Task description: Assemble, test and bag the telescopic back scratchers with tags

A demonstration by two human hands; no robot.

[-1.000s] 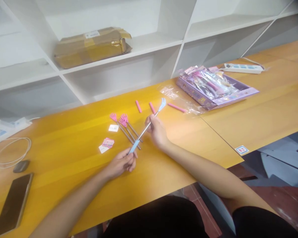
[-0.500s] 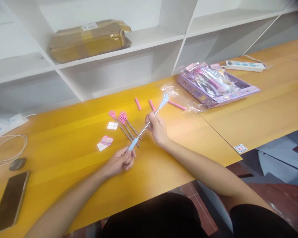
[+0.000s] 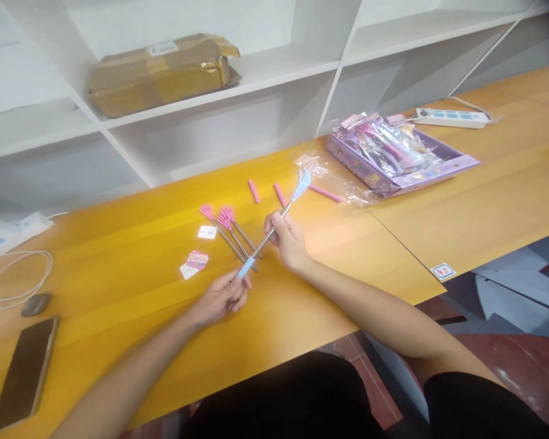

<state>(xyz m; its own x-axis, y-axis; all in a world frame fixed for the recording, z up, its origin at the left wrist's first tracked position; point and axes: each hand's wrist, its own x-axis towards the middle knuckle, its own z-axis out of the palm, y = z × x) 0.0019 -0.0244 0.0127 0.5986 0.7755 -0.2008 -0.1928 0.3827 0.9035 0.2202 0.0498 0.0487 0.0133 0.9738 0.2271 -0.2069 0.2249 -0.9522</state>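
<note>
Between my hands is a back scratcher (image 3: 274, 227) with a light blue hand-shaped head, a metal rod and a light blue handle. My left hand (image 3: 224, 296) is closed around its handle. Higher up, my right hand (image 3: 287, 239) grips the metal rod below the head. Beyond it on the table lie three pink scratcher heads (image 3: 226, 216) on bare metal rods. Three loose pink handles (image 3: 254, 191) rest farther back, one of them partly behind the blue head.
A purple display box (image 3: 432, 183) of wrapped items stands at the back right near crumpled clear plastic (image 3: 313, 163) and a power strip (image 3: 455, 118). Small cards (image 3: 196, 261) lie left of the rods. A phone (image 3: 24, 372) is at the left. A taped carton (image 3: 160, 79) sits on the shelf.
My right hand has shifted very slightly left along the rod. The camera view has moved a little. Both hands keep hold of the blue back scratcher.
</note>
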